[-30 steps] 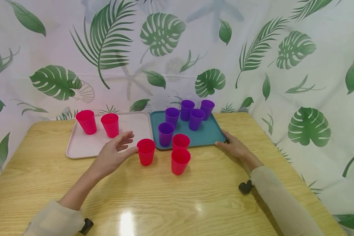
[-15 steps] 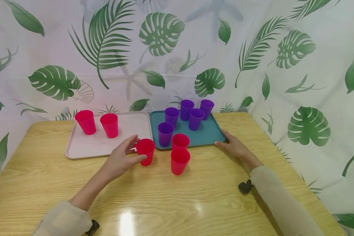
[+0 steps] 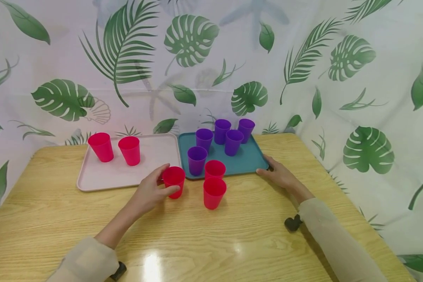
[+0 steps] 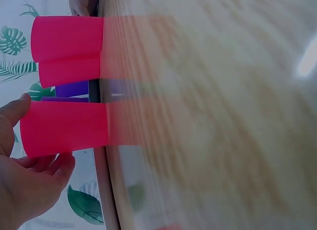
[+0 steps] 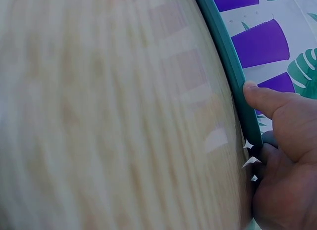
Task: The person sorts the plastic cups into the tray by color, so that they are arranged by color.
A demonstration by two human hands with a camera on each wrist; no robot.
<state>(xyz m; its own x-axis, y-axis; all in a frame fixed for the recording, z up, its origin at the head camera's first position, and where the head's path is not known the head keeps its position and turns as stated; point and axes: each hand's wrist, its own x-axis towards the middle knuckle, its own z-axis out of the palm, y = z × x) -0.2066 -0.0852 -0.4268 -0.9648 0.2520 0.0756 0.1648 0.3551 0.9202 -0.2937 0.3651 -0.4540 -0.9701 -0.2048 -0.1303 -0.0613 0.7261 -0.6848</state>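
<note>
Okay, upright red cup (image 3: pixel 174 180) between thumb and fingers of left grip (image 3: pixel 152 192).

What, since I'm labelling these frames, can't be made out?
Head: near side of rear red cup, hidden by front red cup.
Head: inner floor of gripped red cup, hidden by near wall.
Left wrist: purple cups, mostly behind red cups.
Right wrist: topmost purple cup, cut by top edge.
</note>
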